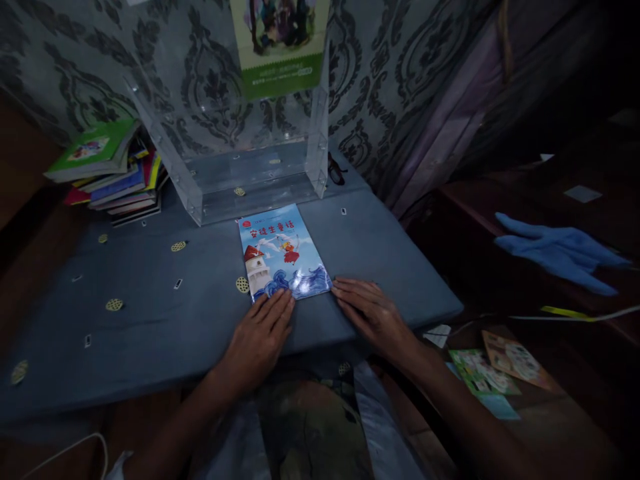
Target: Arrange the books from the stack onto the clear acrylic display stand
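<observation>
A thin blue book [280, 253] with red Chinese characters, a lighthouse and waves on its cover lies closed on the blue tablecloth [210, 327]. My left hand [265, 327] rests flat at the book's lower edge, its fingertips on the cover. At the lower right corner, my right hand [367, 310] lies with fingers stretched out, the tips touching or just beside the corner. Behind the book stands a clear acrylic rack [200, 207]. A green and yellow book [285, 77] sits high on it.
A stack of books [115, 170] stands at the back left. Dark glasses [336, 172] lie right of the rack. A blue glove [560, 253] rests on a dark surface at right. Picture booklets [485, 372] lie lower right, below the table. A white cable [103, 443] curves at lower left.
</observation>
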Tool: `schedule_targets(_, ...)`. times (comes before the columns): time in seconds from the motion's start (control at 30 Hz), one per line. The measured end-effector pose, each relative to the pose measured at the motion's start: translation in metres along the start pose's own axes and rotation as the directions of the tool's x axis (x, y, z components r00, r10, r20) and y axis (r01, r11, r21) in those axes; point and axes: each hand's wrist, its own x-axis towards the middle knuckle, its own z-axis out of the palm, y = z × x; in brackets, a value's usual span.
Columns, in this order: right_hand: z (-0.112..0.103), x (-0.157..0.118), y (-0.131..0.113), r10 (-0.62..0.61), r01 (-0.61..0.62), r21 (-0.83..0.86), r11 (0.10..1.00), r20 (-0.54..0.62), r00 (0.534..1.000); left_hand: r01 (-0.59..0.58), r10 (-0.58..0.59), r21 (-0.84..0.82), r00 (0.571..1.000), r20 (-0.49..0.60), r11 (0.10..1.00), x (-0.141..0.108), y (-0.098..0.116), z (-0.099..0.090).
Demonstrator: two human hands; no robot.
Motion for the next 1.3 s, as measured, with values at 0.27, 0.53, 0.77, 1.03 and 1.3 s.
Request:
schedule_targets(0.27,-0.004,0.0,0.001,0.041,-0.042,0.011,0.999,0.058,0.997,0.164,-0.166,-0.025,0.978,-0.127,0.986,-0.035,-0.003,-0.001)
schedule_targets(0.53,0.0,0.038,-0.025,-0.112,0.101,0.073,0.992,0.165,0.98,0.235,-0.237,-0.032,0.961,-0.144,0.972,-0.037,0.001,-0.002)
schedule_targets(0.77,0.044,0.078,-0.06,-0.317,0.251,0.202,0.947,0.434,0.844,0.237,-0.246,-0.072,0.951,-0.189,0.969,-0.039,0.002,0.002)
schedule_targets(1.03,0.071,0.121,-0.035,-0.35,0.296,0.186,0.937,0.491,0.798,0.216,-0.217,-0.031,0.951,-0.222,0.976,-0.038,-0.001,0.003)
schedule_targets(1.3,0.1,0.186,0.007,-0.292,0.265,0.129,0.956,0.54,0.789,0.209,-0.207,-0.01,0.957,-0.205,0.978,-0.039,-0.001,0.002)
